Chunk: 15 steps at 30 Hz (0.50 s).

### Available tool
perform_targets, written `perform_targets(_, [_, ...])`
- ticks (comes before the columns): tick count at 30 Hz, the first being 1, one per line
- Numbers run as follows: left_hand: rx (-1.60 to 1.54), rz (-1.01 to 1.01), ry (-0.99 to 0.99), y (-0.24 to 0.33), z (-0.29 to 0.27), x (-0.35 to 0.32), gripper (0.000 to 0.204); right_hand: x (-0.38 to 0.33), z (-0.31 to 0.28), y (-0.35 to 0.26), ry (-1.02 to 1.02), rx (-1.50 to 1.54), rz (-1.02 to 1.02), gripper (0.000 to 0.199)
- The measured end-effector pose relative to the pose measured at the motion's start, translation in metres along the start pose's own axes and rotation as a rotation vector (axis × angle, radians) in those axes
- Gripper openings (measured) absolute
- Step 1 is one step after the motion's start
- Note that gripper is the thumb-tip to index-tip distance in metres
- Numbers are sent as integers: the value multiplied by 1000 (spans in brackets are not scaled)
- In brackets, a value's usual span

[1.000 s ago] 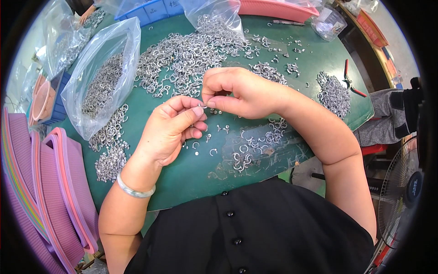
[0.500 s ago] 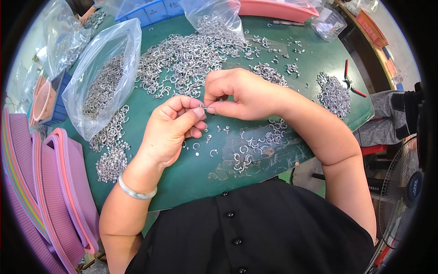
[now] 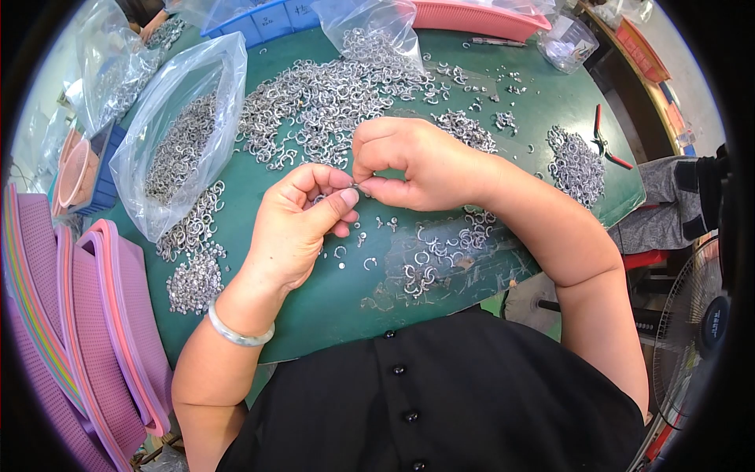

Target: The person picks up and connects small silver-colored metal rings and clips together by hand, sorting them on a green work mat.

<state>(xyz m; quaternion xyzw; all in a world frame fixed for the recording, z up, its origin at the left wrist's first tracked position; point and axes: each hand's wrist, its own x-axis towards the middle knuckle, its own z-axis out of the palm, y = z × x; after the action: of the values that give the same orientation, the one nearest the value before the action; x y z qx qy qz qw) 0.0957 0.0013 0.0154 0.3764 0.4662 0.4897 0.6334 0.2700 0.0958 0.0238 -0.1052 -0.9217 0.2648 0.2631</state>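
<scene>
My left hand [image 3: 303,216] and my right hand [image 3: 413,165] meet over the green table [image 3: 314,311]. Thumb and fingers of each are pinched together around a tiny silvery metal piece [image 3: 355,186], mostly covered by the fingertips. Another ring-like bit shows between the fingers of the left hand. Beyond the hands spreads a big heap of open C-shaped metal rings [image 3: 314,102]. Loose C-rings [image 3: 421,275] and small studs lie on the near side. At the left, a pile of little round metal pieces [image 3: 194,283] sits below more rings.
An open clear plastic bag [image 3: 177,149] of rings stands at left, another bag [image 3: 373,39] at the back. Blue [image 3: 259,23] and pink trays [image 3: 480,17] line the far edge. Red-handled pliers [image 3: 602,141] lie right, beside a ring pile [image 3: 576,165]. Purple baskets [image 3: 118,315] and a fan [image 3: 688,322] flank me.
Both hands stay together in nearly the same place. My left thumb and wrist have shifted slightly right, and the fingertips have closed nearer around the small piece.
</scene>
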Motion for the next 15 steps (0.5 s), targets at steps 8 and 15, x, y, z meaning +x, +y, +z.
perform_targets(8, [8, 15, -4, 0, 1, -1, 10, 0, 0, -1, -11, 3, 1, 8])
perform_targets(15, [4, 21, -8, -1, 1, 0, 9, 0, 0, -1, -6, 46, 20, 8])
